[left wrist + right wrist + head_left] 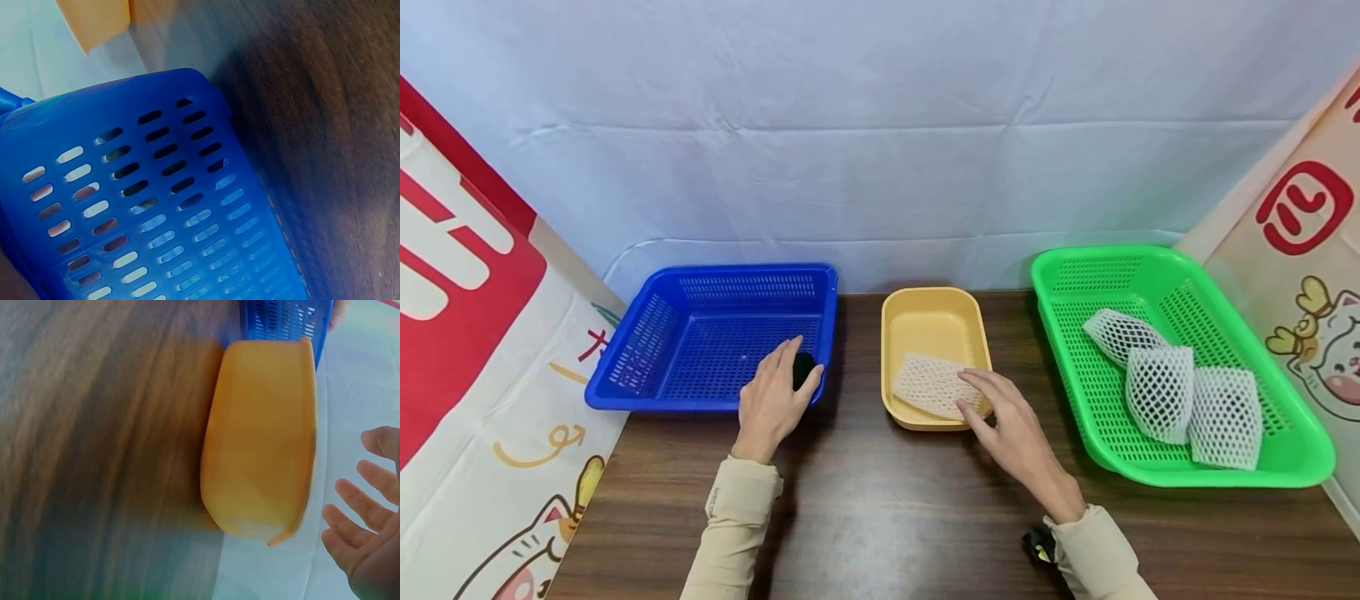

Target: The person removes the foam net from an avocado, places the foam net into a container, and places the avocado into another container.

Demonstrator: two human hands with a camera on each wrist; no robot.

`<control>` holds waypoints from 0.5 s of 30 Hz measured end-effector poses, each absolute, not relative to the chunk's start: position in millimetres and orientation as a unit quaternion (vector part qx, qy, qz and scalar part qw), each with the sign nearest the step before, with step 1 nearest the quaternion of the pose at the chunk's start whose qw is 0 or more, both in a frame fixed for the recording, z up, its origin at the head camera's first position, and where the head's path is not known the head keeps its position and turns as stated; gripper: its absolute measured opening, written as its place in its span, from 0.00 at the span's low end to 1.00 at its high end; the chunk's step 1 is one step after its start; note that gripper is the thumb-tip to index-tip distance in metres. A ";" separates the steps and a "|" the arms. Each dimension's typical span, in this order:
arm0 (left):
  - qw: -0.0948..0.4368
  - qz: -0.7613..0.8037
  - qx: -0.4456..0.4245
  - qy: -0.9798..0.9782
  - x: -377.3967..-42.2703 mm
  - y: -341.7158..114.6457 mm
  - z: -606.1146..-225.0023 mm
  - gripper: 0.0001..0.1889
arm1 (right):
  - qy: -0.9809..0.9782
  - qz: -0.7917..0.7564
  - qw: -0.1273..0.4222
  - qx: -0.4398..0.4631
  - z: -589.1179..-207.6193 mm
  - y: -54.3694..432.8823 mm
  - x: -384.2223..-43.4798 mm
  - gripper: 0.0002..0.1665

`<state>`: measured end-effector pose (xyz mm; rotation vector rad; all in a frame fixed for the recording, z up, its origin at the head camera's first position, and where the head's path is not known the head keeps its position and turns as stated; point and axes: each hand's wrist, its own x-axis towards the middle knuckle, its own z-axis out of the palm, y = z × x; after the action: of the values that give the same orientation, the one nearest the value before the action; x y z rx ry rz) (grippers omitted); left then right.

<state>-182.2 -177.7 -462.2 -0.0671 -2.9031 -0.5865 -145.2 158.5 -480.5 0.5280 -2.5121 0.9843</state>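
Observation:
The left hand (771, 404) reaches into the front right corner of a blue basket (711, 406). Its thumb and fingers lie around a small black object (802, 369), mostly hidden, whose kind I cannot make out. In the left wrist view the basket's slotted wall (150, 187) covers the hand, with bits of fingers showing through the slots. The right hand (1011, 421) hovers with spread fingers over the right front rim of a yellow tray (925, 325). A flat white foam net sleeve (928, 385) lies there, close under its fingertips.
At the right a green basket (1075, 400) bears three puffed-out white foam nets (1159, 396), with dark contents barely showing. All three containers stand on a brown wooden table (880, 500). A pale cloth (880, 167) hangs behind, and printed panels (572, 333) flank both sides.

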 end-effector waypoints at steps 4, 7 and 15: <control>0.099 -0.197 -0.030 -0.975 -182.0 -177.5 -462.5 0.36 | -0.895 0.355 0.204 0.176 -475.4 167.6 -144.3 0.24; 0.107 -0.196 -0.038 -0.974 -181.8 -177.4 -462.5 0.36 | -0.895 0.355 0.214 0.165 -471.5 175.3 -143.6 0.25; 0.121 -0.205 -0.047 -0.970 -181.6 -178.3 -463.5 0.35 | -0.891 0.366 0.234 0.134 -462.9 195.5 -140.1 0.25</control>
<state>-181.6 -178.3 -463.5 -0.1373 -2.8338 -0.6000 -140.1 195.5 -462.9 0.3673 -2.4459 1.0040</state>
